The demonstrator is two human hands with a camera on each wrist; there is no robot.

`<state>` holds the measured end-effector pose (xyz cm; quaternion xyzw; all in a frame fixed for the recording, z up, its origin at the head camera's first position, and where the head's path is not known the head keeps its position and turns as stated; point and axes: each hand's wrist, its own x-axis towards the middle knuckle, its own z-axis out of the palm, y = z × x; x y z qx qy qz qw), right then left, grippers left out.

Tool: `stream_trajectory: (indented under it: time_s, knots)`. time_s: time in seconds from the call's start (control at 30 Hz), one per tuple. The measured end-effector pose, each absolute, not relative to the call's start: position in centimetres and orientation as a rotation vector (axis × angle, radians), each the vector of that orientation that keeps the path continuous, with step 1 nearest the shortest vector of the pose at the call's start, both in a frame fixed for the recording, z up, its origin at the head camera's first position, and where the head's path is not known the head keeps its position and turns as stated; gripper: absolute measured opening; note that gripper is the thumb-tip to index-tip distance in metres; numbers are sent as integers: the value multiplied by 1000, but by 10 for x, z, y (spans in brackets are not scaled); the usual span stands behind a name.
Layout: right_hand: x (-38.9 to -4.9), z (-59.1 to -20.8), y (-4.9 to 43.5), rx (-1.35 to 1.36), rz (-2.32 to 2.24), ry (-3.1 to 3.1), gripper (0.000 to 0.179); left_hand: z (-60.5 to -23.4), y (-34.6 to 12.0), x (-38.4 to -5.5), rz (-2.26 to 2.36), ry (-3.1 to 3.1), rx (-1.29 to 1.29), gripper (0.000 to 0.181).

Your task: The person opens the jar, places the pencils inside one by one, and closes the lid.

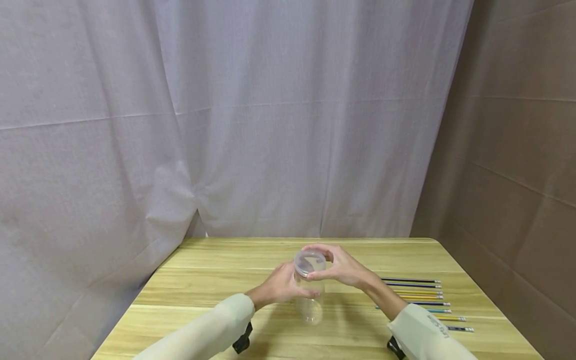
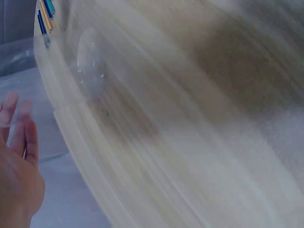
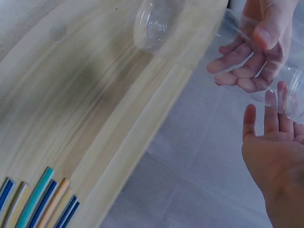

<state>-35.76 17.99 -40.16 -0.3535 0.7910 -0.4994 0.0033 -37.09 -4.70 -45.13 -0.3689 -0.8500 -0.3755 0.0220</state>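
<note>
A clear, see-through cylindrical jar (image 1: pixel 311 306) stands between the two hands, its round base (image 2: pixel 90 64) toward the tabletop. Whether that base touches the table I cannot tell. My left hand (image 1: pixel 284 284) grips the jar's body, its thumb across the near side; the right wrist view shows its fingers (image 3: pixel 237 76) curled round the clear wall. Around the translucent round lid (image 1: pixel 310 261) at the top, my right hand (image 1: pixel 339 266) has its thumb on the near edge and fingers on the far edge. Whether the lid sits fully on the jar is unclear.
Several pencils (image 1: pixel 425 297) in blue, yellow and teal lie side by side on the right of the wooden table (image 1: pixel 216 280), partly behind the right forearm. Grey curtain (image 1: pixel 288 125) hangs behind the table, and a brown cloth wall (image 1: pixel 517 175) is on the right.
</note>
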Motion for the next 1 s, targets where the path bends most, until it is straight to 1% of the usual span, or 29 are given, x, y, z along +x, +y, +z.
stream_trajectory:
  time_s: [0.2, 0.33, 0.47, 0.53, 0.77, 1.0]
  knots:
    - [-354, -400, 181, -1080, -1565, 2420, 67, -450, -48, -370, -1170, -2657, -1165, 87]
    - [-352, -396, 181, -1096, -1536, 2430, 74, -451, -48, -369, -1185, -2661, -1150, 89]
    - [-346, -390, 177, -1153, -1473, 2569, 80, -453, -48, -368, -1189, -2659, -1149, 89]
    - [-341, -387, 174, -1160, -1447, 2674, 78, -454, -48, -367, -1193, -2659, -1148, 90]
    - [-326, -382, 161, -1033, -1318, 2953, 73, -454, -48, -367, -1162, -2673, -1145, 93]
    - [-326, -386, 160, -1082, -1296, 2988, 70, -455, -47, -368, -1130, -2662, -1139, 93]
